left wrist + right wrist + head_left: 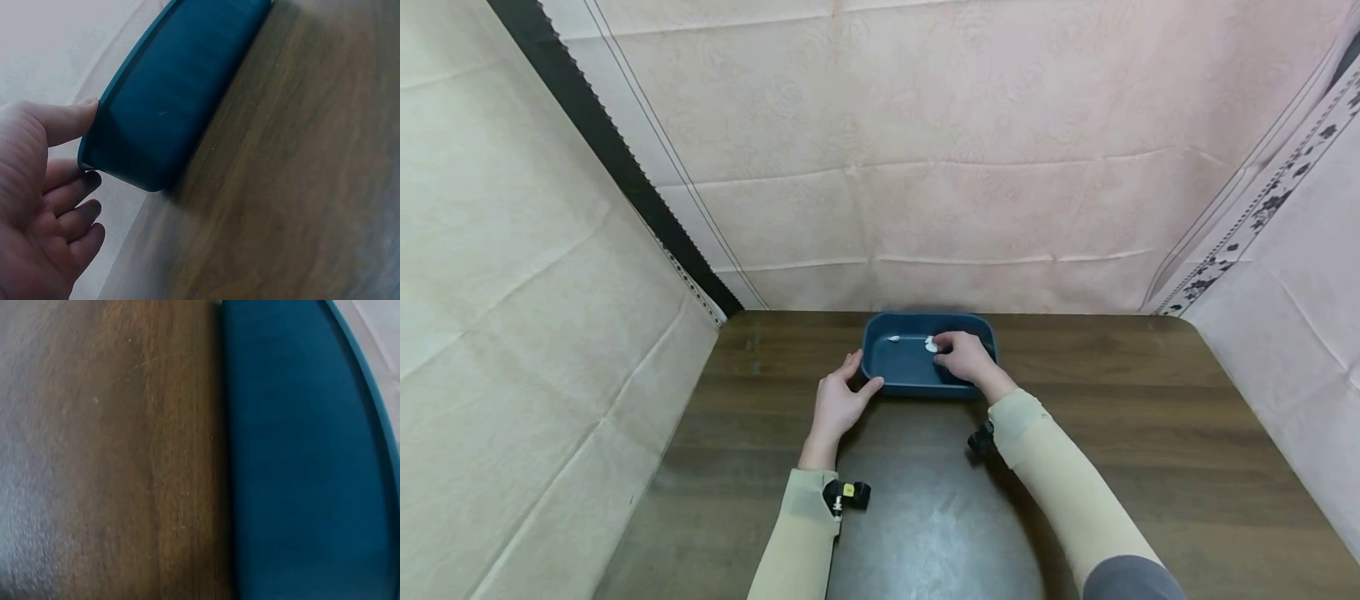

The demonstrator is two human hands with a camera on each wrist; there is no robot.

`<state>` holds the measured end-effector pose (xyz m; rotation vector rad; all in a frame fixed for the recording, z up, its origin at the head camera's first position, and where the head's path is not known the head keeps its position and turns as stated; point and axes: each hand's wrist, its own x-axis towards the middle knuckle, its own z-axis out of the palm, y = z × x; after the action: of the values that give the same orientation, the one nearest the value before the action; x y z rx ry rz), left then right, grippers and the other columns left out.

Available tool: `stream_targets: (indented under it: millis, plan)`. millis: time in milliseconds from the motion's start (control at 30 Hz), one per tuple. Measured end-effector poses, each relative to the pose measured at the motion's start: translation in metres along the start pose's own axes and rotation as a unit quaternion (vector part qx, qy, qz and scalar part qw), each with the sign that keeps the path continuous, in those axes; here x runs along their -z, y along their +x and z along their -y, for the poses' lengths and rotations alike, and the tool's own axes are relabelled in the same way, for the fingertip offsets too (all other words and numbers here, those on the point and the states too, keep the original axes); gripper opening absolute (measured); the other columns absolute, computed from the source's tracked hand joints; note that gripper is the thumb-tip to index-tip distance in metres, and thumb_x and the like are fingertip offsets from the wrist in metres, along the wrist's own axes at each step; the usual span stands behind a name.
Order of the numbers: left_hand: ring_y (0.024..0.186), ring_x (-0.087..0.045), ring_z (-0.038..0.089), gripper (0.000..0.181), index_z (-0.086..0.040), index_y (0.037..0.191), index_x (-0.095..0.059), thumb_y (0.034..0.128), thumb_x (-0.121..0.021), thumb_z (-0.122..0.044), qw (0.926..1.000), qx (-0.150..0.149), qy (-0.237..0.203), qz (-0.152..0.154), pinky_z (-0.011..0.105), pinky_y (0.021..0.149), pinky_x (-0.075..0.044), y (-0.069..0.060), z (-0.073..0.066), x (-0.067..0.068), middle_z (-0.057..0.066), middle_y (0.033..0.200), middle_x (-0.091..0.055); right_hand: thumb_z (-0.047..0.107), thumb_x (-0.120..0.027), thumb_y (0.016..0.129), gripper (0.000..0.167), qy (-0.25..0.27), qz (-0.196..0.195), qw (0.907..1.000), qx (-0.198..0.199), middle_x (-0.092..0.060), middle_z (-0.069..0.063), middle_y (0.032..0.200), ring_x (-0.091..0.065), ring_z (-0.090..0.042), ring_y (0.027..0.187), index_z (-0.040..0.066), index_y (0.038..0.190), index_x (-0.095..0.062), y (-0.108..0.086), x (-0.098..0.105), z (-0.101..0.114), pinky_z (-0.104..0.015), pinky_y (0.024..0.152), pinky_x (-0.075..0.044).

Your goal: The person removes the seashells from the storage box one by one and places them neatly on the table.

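Observation:
A dark blue rectangular tray (917,390) stands at the table's far edge. My left hand (837,406) is at its near left corner. In the left wrist view the thumb of that hand (31,169) touches the tray's rim (125,65), and the fingers spread below it. Over the right half of the tray's inside is my right hand (964,357), fingers bent down. Its fingertips are at a small white piece (931,343); whether they pinch it cannot be made out. Another small white piece (893,338) lies farther left in the tray. The right wrist view shows the tray's outer wall (306,450), no hand.
The brown wood-grain table (1150,433) spreads to both sides and in front of the tray. A pale cloth (962,217) hangs right behind it, with more cloth at the left (550,333) and right. Small black cameras (848,495) sit on both wrists.

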<state>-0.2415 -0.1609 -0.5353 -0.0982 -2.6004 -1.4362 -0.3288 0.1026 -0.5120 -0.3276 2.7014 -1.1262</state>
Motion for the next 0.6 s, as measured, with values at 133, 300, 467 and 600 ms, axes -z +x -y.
stream_targets:
  millis: [133,300,467,600]
  plan:
    - [0.151,-0.044,0.028,0.068,-0.006,0.156,-0.054,0.0977,-0.082,-0.028,1.0000,-0.004,0.002,-0.003,0.051,0.122,-0.037,0.0003,-0.0015,0.0003,0.013,0.158,-0.054,0.009,-0.067,0.105,0.040,-0.019,0.009,0.9998,0.003,-0.069,-0.019,0.131,-0.063,-0.033,0.122,0.000,0.144,-0.064,0.0001,0.0006,0.0013,-0.051,0.109,-0.050]
    - [0.151,-0.045,0.031,0.069,-0.005,0.156,-0.055,0.0966,-0.083,-0.027,1.0000,-0.007,0.002,-0.006,0.054,0.121,-0.038,-0.0006,-0.0016,0.0008,0.015,0.157,-0.054,0.007,-0.068,0.104,0.033,-0.037,0.007,0.9992,0.011,-0.070,-0.016,0.122,-0.064,-0.031,0.110,0.000,0.136,-0.069,0.0004,0.0004,0.0025,-0.049,0.100,-0.054]
    - [0.151,-0.045,0.030,0.068,-0.006,0.156,-0.054,0.0974,-0.082,-0.027,1.0000,-0.005,0.006,-0.004,0.053,0.121,-0.038,-0.0010,-0.0020,0.0007,0.014,0.157,-0.054,0.004,-0.069,0.102,0.025,-0.041,-0.003,0.9991,0.014,-0.070,-0.017,0.122,-0.063,-0.031,0.110,0.001,0.127,-0.072,-0.0002,-0.0002,0.0028,-0.049,0.101,-0.054]
    - [0.151,-0.045,0.029,0.068,-0.006,0.156,-0.054,0.0975,-0.082,-0.027,1.0000,-0.004,0.004,-0.003,0.053,0.122,-0.038,-0.0010,-0.0029,0.0005,0.013,0.157,-0.054,0.002,-0.068,0.102,0.034,-0.060,0.000,0.9979,0.026,-0.068,-0.019,0.134,-0.062,-0.034,0.125,0.001,0.136,-0.070,0.0001,-0.0015,0.0027,-0.052,0.109,-0.050]
